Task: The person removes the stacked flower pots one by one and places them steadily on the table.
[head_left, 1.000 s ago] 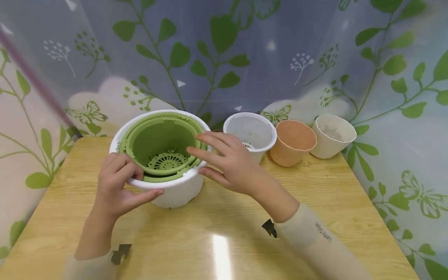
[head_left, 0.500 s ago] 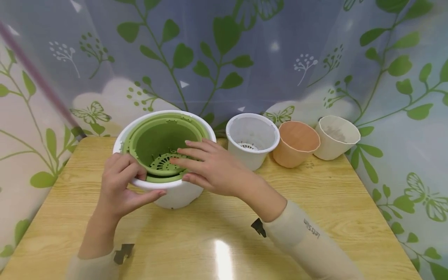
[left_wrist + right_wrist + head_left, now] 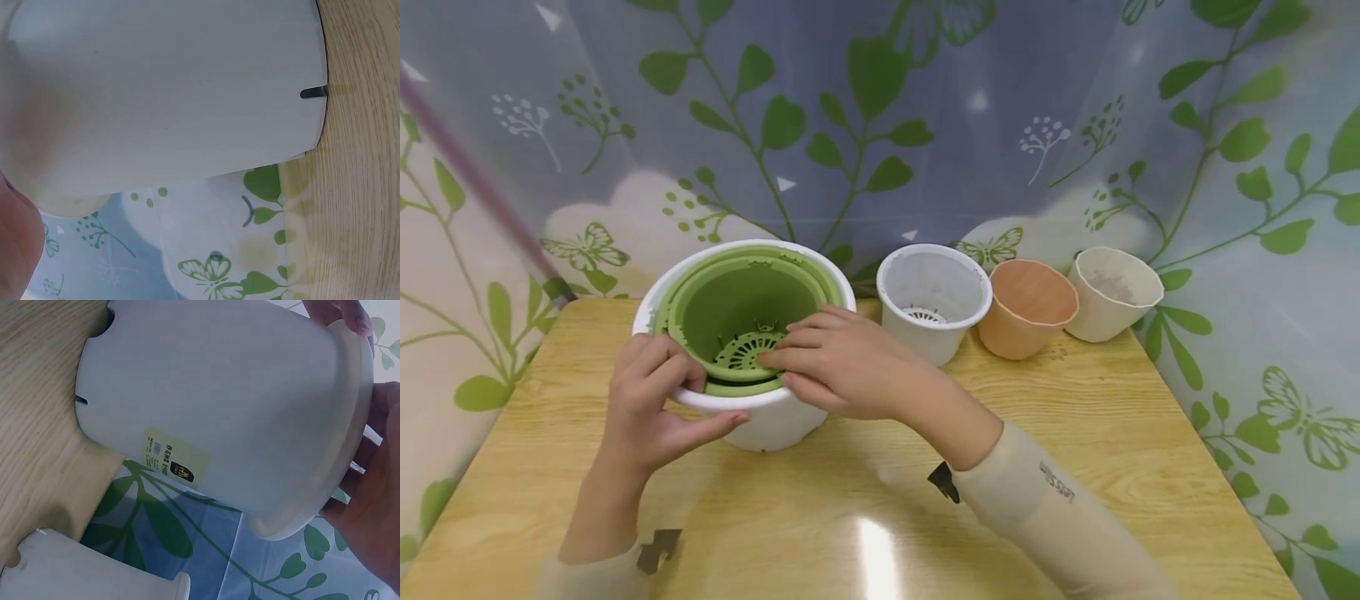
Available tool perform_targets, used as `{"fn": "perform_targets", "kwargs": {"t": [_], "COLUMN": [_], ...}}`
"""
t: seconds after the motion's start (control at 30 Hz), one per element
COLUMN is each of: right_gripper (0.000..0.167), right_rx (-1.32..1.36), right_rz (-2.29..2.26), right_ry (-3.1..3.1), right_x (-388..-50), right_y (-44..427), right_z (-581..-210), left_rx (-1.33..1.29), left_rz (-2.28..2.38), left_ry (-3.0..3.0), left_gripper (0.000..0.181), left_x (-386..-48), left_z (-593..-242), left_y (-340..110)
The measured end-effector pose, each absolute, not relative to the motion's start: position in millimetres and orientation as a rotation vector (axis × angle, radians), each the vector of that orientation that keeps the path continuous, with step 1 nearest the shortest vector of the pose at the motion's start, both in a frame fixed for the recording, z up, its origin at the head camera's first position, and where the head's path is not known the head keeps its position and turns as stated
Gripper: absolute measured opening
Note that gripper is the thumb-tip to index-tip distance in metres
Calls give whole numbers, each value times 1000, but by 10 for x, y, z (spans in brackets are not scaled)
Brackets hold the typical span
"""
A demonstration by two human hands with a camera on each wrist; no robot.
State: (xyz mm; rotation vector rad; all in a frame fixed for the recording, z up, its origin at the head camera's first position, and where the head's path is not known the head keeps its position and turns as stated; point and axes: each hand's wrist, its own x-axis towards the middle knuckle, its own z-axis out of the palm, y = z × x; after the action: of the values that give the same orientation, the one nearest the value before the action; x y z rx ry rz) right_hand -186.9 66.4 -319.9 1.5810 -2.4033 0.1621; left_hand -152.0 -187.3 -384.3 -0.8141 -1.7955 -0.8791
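Note:
In the head view a large white flowerpot (image 3: 771, 429) stands at the left of the table, with two green flowerpots nested in it. The inner green flowerpot (image 3: 737, 300) has a slotted bottom; the outer green flowerpot (image 3: 737, 389) shows mainly as a rim. My left hand (image 3: 651, 404) grips the white pot's near-left rim, fingers curled over it and thumb outside. At the near-right side my right hand (image 3: 850, 367) reaches over the rim, its fingers bent into the inner green pot and its thumb at that pot's edge. Its fingertips are partly hidden.
A smaller white flowerpot (image 3: 936, 337), an orange flowerpot (image 3: 1026, 333) and a cream flowerpot (image 3: 1108, 317) stand in a row along the back right of the wooden table (image 3: 1075, 467). A leaf-patterned curtain (image 3: 880, 192) hangs directly behind them.
My right hand has moved left and down from the right rim, and its fingers have bent over the inner green flowerpot's edge. My left hand keeps its grip; the pots stay in place.

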Motion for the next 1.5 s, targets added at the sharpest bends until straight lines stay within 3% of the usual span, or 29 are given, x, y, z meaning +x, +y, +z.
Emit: {"fn": "perform_targets", "kwargs": {"t": [0.57,0.87,1.27,1.5], "right_gripper": [38,23,18,26], "right_rx": [1492,1450,1470,1361], "right_rz": [22,173,244,204], "right_ry": [-2533,-2330,-2160,-2036], "right_x": [-1890,-1867,-1840,-1887], "right_y": [530,524,525,546], "right_z": [-3168,-3154,-3197,-3282], "left_rx": [-820,-822,-823,-848], "left_rz": [-865,-873,-906,-923], "left_ry": [-1801,-1792,-1772,-1776], "left_gripper": [65,66,66,66], "left_x": [-1514,-1522,-1504,-1494], "left_z": [-3855,-3865,-3845,-3803], "left_y": [-1886,-1881,-1891,-1868]}}
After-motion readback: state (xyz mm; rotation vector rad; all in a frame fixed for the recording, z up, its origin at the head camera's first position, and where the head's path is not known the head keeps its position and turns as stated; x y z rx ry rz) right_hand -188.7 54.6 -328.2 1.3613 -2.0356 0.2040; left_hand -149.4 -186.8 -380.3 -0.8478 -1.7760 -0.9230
